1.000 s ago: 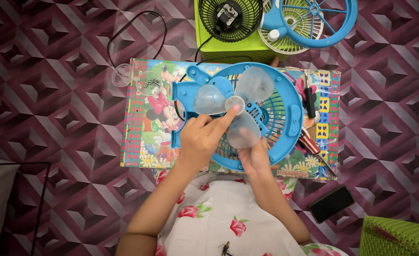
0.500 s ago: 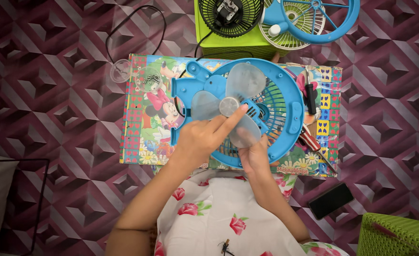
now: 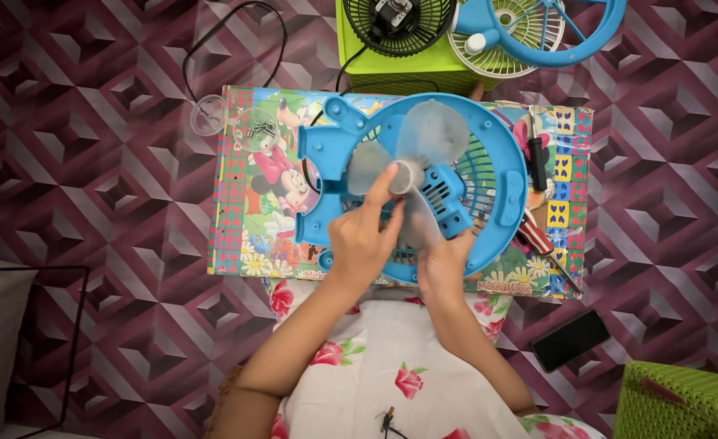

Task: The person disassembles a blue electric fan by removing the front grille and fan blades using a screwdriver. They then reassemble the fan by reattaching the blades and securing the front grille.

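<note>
The blue fan housing (image 3: pixel 489 162) is lying on a cartoon-printed board (image 3: pixel 253 195); the clear fan blade (image 3: pixel 412 167) is sitting at the housing's centre; the left hand (image 3: pixel 365 236) is pinching the blade's hub, while the right hand (image 3: pixel 444 260) is gripping the housing's near rim — steadying it; pressing straight down, not twisting, seems wisest.

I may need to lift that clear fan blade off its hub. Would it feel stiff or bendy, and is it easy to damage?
The clear fan blade looks thin and see-through, so probably light and slightly bendy at the tips. Its three thin lobes might crack if forced. The left hand touches its hub, which suggests gripping there.
</note>
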